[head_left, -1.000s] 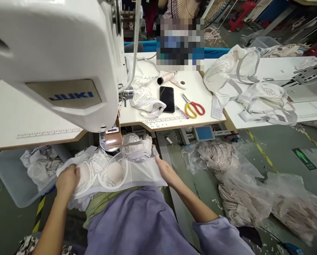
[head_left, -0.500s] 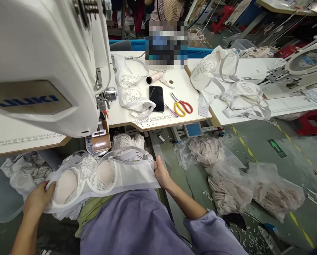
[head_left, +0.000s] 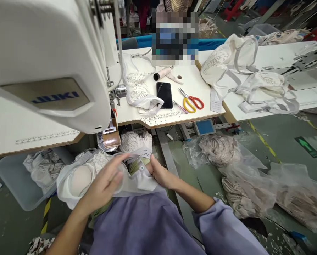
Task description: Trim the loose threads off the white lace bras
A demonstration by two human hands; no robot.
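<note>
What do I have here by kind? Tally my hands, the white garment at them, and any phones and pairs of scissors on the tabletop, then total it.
Hands: 2 (left hand, right hand)
White garment: 1
Phone: 1
Pair of scissors: 1
Total: 5

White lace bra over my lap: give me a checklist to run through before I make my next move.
1. White lace bra below the table edge: ok, it lies in front of the white table, not on it.
2. Right hand at the bra's plain side band: ok, in contact; how firm the grip is, cannot tell.
3. Left hand gripping the bra: cannot tell; it is over the fabric, index finger stretched out.
4. Side band flat: not ok, it is bunched near the right hand.
5. Scissors with red and yellow handles clear of both hands: ok, on the table.
</note>
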